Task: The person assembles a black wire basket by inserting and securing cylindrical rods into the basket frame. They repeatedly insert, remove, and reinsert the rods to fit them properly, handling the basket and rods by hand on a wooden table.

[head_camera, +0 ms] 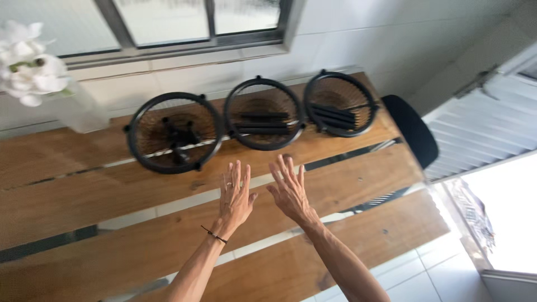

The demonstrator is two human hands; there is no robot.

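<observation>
My left hand (235, 197) and right hand (289, 190) hover with fingers spread wide, holding nothing, above a slatted wooden tabletop (112, 190). Just beyond them sits the middle one (264, 113) of three round black wire baskets.

1. Both forearms ran out of the lower edge, so the elbows were unseen.
2. Beyond the left hand (235, 196), the black pieces in the nearest wire basket (174, 132) were too dark to identify.
3. Far left of that hand, white flowers (25, 61) were blurred and cut off.
4. The bench (84, 196) was cropped left and below.
</observation>
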